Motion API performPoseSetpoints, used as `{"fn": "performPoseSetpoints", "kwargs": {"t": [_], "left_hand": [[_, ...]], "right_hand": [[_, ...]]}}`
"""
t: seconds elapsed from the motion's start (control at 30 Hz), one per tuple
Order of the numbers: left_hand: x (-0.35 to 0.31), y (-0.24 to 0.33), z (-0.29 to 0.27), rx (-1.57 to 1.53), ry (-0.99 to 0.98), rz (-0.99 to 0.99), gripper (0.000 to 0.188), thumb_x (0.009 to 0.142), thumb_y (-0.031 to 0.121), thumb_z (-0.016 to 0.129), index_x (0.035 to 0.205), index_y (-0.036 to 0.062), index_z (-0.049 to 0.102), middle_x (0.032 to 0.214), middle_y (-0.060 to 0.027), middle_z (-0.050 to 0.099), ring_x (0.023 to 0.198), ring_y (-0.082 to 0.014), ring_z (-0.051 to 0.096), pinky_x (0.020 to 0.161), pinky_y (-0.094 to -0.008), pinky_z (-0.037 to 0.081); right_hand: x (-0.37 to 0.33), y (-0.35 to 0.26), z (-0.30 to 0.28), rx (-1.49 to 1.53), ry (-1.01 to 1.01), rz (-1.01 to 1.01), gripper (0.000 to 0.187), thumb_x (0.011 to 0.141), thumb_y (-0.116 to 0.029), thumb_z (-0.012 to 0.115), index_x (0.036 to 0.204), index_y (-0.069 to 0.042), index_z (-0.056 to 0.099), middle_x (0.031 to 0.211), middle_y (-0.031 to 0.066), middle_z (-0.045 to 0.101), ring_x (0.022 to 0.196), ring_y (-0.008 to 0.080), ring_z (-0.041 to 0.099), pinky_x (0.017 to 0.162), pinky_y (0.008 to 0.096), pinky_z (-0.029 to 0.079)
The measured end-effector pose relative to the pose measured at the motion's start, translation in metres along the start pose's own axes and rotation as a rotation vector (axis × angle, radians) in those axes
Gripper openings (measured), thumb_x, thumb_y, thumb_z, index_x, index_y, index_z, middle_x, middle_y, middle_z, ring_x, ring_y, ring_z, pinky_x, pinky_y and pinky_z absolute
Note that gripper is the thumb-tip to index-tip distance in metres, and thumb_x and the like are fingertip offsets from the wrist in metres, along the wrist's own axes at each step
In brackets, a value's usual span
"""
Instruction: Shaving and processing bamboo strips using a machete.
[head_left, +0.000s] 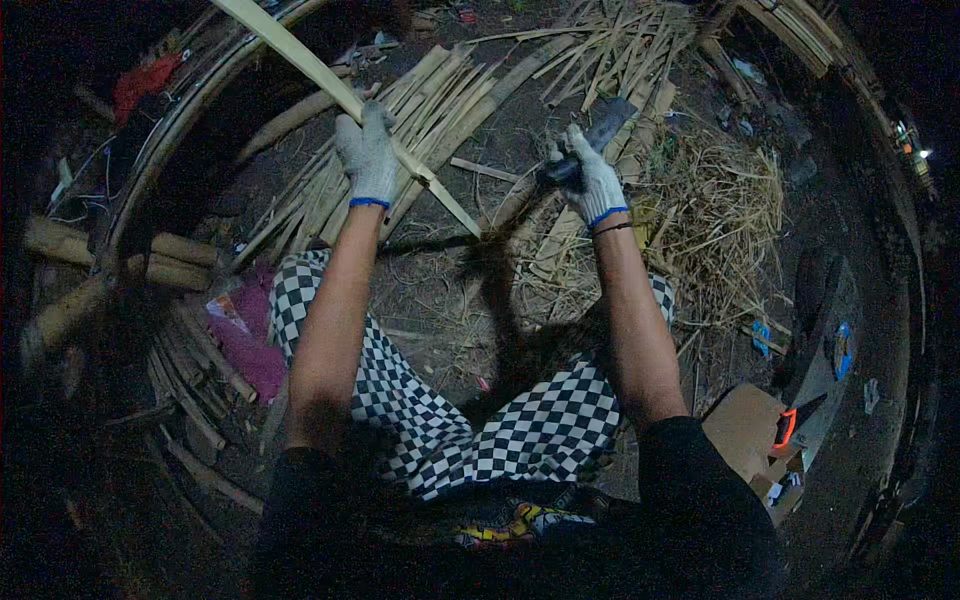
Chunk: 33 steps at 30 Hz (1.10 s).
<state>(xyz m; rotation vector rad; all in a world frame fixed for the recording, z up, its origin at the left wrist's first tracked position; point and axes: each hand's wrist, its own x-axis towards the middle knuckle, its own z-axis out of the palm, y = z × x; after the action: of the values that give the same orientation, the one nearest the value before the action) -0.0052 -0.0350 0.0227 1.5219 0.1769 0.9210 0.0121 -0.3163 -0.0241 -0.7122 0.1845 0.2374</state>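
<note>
My left hand (366, 155), in a white knit glove with a blue cuff, is closed around a long pale bamboo strip (300, 65). The strip runs from the upper left past my hand, with its lower end pointing down toward the ground between my knees. A notch or node shows just below my fingers. My right hand (597, 185), gloved alike, grips the dark handle of a broad-bladed machete (611, 122). Its blade points up and to the right, apart from the strip. Some of the right fingers are hard to make out against the dark handle.
Split bamboo strips (440, 95) lie in a pile ahead, with thinner ones (635, 45) beyond. Shavings (725, 200) are heaped at the right. An orange-handled saw (787, 428) rests by cardboard (740, 425). Bamboo poles (60, 240) and a magenta cloth (250, 345) are at left.
</note>
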Motion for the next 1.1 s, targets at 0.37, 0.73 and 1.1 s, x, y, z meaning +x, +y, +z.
{"fn": "performPoseSetpoints", "kwargs": {"t": [0.37, 0.73, 1.1], "left_hand": [[0.008, 0.028, 0.002, -0.162, -0.105, -0.039, 0.023, 0.093, 0.026, 0.053, 0.096, 0.0030, 0.056, 0.071, -0.0026, 0.056, 0.065, -0.0106, 0.053, 0.061, -0.0282, 0.043], [0.029, 0.119, -0.030, -0.651, -0.083, 0.179, 0.033, 0.086, 0.025, 0.064, 0.100, -0.0009, 0.049, 0.076, -0.0113, 0.059, 0.066, -0.0207, 0.058, 0.065, -0.0388, 0.051], [0.026, 0.152, -0.057, -0.808, -0.282, 0.142, 0.042, 0.090, 0.049, 0.047, 0.100, 0.0085, 0.047, 0.070, -0.0005, 0.034, 0.054, -0.0124, 0.033, 0.048, -0.0279, 0.032]], "right_hand": [[-0.004, 0.001, 0.001, -0.024, 0.015, 0.003, 0.017, 0.085, -0.021, 0.066, 0.091, -0.007, 0.057, 0.080, 0.0042, 0.058, 0.065, 0.0177, 0.056, 0.057, 0.0308, 0.050], [-0.008, 0.004, 0.008, -0.140, -0.011, 0.016, 0.020, 0.087, -0.022, 0.063, 0.089, -0.004, 0.054, 0.078, 0.0083, 0.059, 0.064, 0.0179, 0.058, 0.057, 0.0306, 0.048], [0.000, 0.012, -0.006, -0.192, -0.099, 0.035, 0.021, 0.087, -0.019, 0.063, 0.095, -0.001, 0.057, 0.078, 0.0083, 0.060, 0.064, 0.0184, 0.058, 0.059, 0.0307, 0.049]]}}
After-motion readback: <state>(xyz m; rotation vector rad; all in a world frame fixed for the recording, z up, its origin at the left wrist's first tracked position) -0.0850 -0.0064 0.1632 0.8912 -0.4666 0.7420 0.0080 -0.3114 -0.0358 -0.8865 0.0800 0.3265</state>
